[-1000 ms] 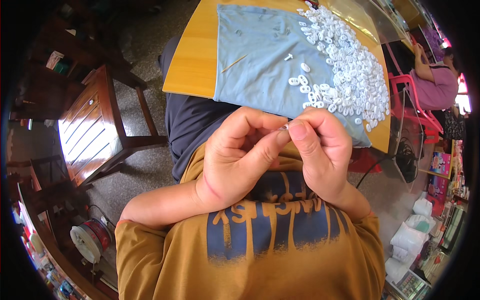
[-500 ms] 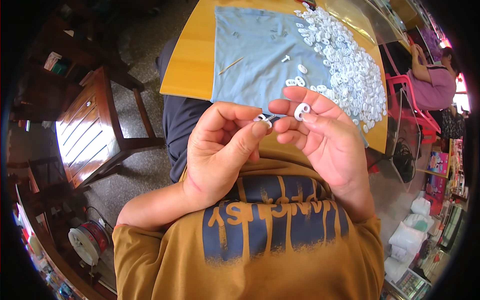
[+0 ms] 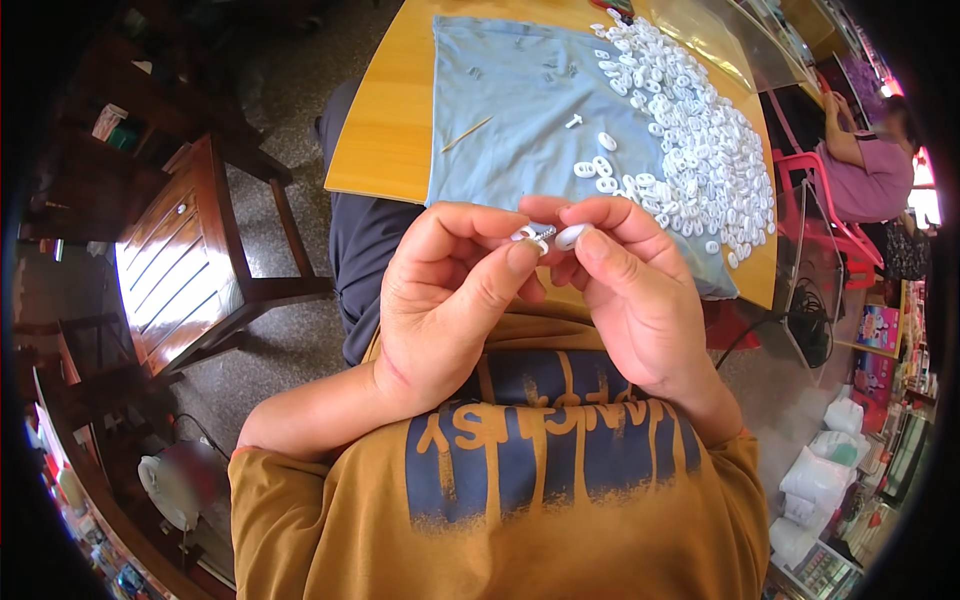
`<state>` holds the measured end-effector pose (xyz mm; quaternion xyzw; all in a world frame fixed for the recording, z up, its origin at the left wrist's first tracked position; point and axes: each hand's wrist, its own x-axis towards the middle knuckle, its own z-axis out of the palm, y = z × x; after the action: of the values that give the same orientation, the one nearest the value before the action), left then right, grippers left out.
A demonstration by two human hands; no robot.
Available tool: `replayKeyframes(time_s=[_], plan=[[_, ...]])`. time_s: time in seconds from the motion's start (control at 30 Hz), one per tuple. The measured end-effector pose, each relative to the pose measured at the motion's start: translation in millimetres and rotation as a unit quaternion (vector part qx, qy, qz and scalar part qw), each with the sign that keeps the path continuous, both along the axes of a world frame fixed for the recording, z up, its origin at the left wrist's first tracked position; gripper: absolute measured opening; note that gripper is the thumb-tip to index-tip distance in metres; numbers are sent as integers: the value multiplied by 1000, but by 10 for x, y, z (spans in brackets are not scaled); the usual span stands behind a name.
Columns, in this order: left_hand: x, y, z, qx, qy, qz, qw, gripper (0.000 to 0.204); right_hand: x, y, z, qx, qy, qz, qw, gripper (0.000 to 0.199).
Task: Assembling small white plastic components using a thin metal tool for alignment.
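Both hands are raised in front of the person's chest, just off the near edge of the bench [image 3: 400, 130]. The left hand [image 3: 450, 300] has its grip clenched on a small white ring piece [image 3: 527, 234], pinched between thumb and forefinger, with a short metal pin showing against it. The right hand [image 3: 630, 290] grips a second white oval piece [image 3: 570, 236] between its thumb and fingertips. The two pieces sit just beside each other, almost touching, at the point where the two hands meet.

On the bench lies a pale blue cloth [image 3: 520, 110] that covers most of its right part. A heap of white plastic rings [image 3: 700, 150] runs along the cloth's right edge, from the far corner toward the near corner, with a few loose rings [image 3: 595, 170] scattered nearer the middle of the cloth. A thin wooden stick [image 3: 467, 133] rests across the cloth's left edge.

A dark wooden chair [image 3: 185, 270] stands on the floor to the left of the bench. Beyond the bench's right edge, another person in a purple top [image 3: 870, 170] sits on a pink chair [image 3: 820, 215].
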<state>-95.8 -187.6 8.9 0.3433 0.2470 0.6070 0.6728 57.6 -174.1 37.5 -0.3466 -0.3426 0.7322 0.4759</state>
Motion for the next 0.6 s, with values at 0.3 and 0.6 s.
replayKeyframes(time_s=[0.3, 0.6], plan=[[22, 24, -39, 17, -5, 7, 1000, 15, 4, -9, -5, -87, 22, 11, 996, 21], [-8, -5, 28, 32, -6, 3, 999, 17, 66, -20, 19, -55, -10, -8, 998, 19]])
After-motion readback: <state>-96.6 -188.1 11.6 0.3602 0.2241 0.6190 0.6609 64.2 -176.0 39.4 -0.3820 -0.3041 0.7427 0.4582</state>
